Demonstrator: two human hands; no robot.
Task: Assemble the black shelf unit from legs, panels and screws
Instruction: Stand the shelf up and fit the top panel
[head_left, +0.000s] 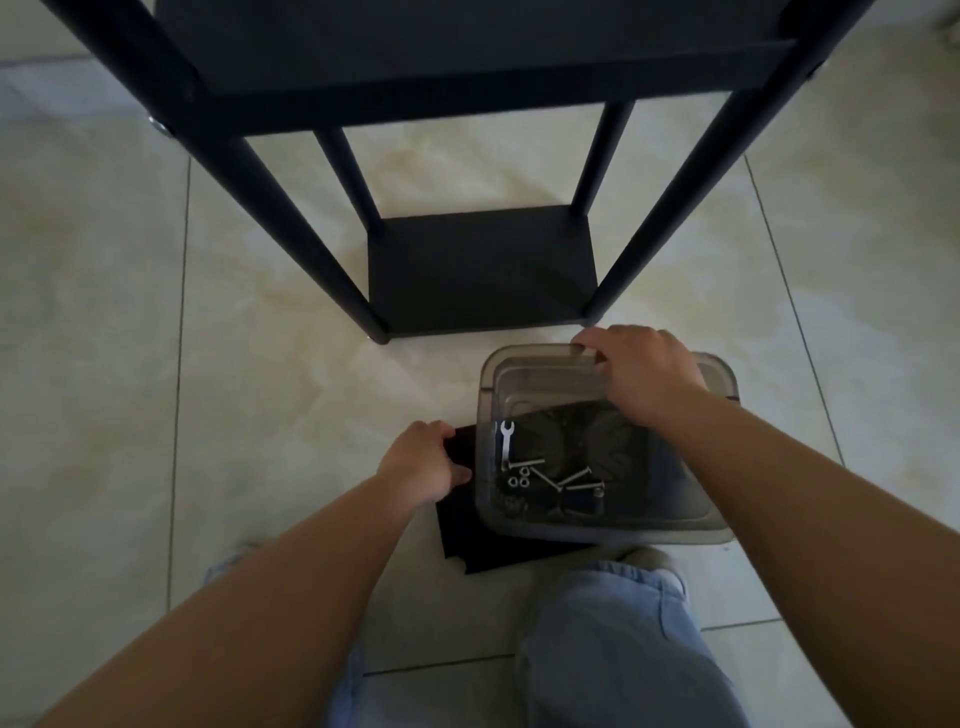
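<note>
— fingers (589, 347) of the right hand (641, 374) curl over the far rim of the plastic bin (675, 514); the left hand (423, 460) pinches the black panel (462, 525) lying under it.

— and the shelf unit (478, 270)?

— standing on the floor just beyond the right fingers, legs and two panels joined. it looks mostly built, though screws (574, 478), nuts and a wrench (505, 441) lie in the bin below those fingers.
</note>
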